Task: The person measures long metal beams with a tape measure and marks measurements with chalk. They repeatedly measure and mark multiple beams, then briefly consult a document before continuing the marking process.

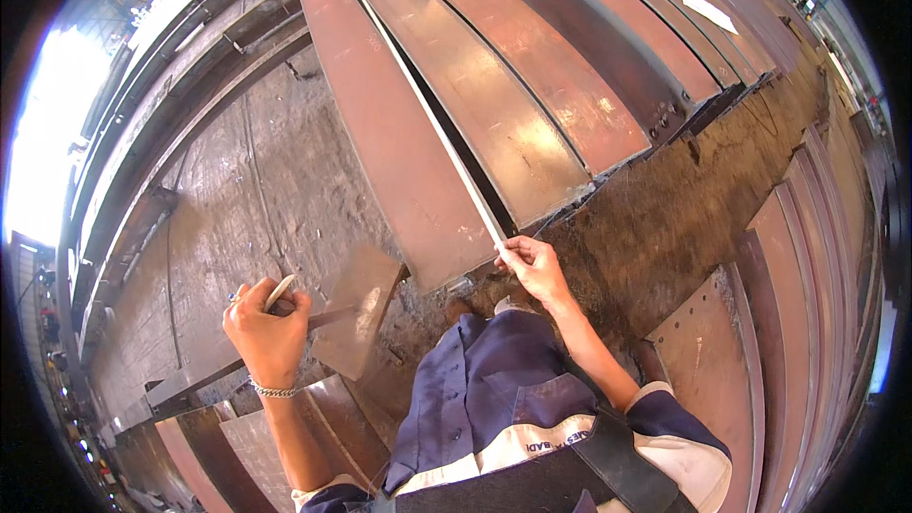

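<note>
Toward the lower left, my left hand (268, 323) is raised with its fingers closed round a short pale stick (279, 293) that looks like marking chalk. My right hand (532, 268) pinches the near end of a long, thin, pale measuring tape (432, 119). The tape runs taut away from me along the right edge of a reddish-brown steel plate (380, 123). A dark gap separates this plate from a shinier steel plate (494, 119) on its right. Both hands are apart from each other, the right one at the plate's near end.
More long steel plates (579, 95) lie side by side to the right, with a white sheet (708, 8) on one. Steel beams (180, 147) stand along the left. A small steel piece (356, 318) is by my left hand. Stacked plates (708, 361) lie lower right.
</note>
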A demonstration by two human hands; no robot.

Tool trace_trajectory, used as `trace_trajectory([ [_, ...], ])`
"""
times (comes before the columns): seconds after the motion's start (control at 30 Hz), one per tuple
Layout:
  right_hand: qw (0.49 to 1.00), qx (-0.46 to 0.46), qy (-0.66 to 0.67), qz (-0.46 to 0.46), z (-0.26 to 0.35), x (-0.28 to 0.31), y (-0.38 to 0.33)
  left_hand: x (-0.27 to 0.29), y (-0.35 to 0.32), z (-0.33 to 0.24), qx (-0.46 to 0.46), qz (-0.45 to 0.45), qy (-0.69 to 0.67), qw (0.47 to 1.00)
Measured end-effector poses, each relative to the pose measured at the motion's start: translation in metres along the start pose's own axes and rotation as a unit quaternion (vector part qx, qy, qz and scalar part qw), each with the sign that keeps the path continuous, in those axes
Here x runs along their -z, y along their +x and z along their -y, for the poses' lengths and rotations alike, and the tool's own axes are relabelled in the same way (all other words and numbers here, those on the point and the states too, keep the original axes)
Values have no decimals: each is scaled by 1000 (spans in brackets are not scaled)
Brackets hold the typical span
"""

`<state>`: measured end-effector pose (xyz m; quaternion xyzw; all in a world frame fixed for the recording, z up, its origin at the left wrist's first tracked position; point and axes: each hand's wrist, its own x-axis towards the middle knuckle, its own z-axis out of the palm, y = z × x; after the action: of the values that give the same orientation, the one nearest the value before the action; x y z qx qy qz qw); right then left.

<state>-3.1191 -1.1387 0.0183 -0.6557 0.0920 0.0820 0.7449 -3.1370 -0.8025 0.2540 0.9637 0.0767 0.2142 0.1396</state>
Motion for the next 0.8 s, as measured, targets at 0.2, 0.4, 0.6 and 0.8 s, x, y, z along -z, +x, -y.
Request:
trace_trajectory([
  [0.2,994,6,-99,-40,-26,-35,-12,2,-3,23,10,5,-20,1000],
  [0.4,975,76,-196,-77,-29,-70,-22,-2,-1,26,-3,14,-48,999],
  [0.6,971,79,-209,-87,-30,-81,-24,-9,3,10,-22,14,-75,997],
  [0.8,973,70,-202,-84,-32,-80,-22,-11,14,-7,-73,35,-82,993],
])
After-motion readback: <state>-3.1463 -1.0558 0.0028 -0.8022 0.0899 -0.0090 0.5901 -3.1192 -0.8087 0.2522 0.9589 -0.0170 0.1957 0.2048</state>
